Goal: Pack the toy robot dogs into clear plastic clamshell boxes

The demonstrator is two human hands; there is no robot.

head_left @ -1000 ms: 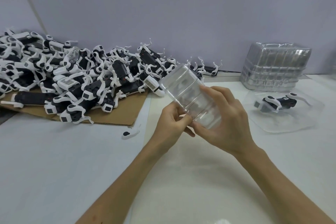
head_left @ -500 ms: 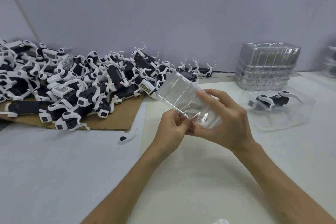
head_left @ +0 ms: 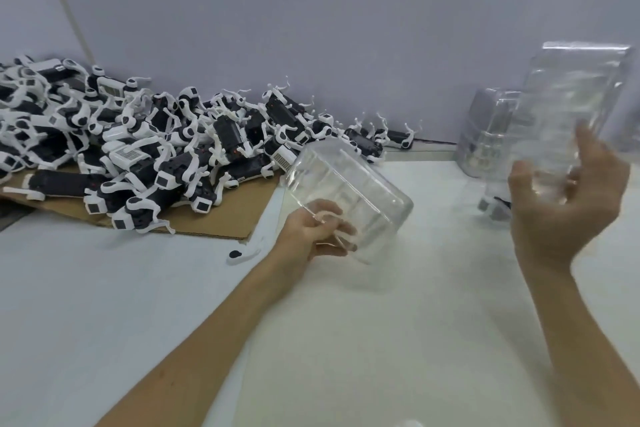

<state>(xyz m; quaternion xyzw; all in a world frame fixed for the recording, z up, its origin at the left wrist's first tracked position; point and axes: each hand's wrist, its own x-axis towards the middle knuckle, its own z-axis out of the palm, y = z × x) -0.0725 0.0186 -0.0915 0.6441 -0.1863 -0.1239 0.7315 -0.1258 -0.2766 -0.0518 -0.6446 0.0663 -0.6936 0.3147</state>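
My left hand [head_left: 317, 232] grips the near edge of one clear clamshell half [head_left: 349, 198], tilted above the table. My right hand [head_left: 568, 204] holds a second clear clamshell half [head_left: 571, 114] raised at the right, fingers curled round its lower end. A big heap of black-and-white toy robot dogs [head_left: 156, 146] lies on brown cardboard [head_left: 221, 215] at the left. Behind the raised shell stands a stack of clear clamshells [head_left: 485, 135]. A packed dog in an open shell [head_left: 495, 208] is partly hidden by my right hand.
A loose white toy piece with a black spot [head_left: 242, 255] lies on the white table [head_left: 398, 322] in front of the cardboard's edge. A grey wall [head_left: 311, 28] closes the back.
The two nested clear shells held together in both hands have been pulled apart: my right hand has lifted one up and to the right, my left keeps the other.
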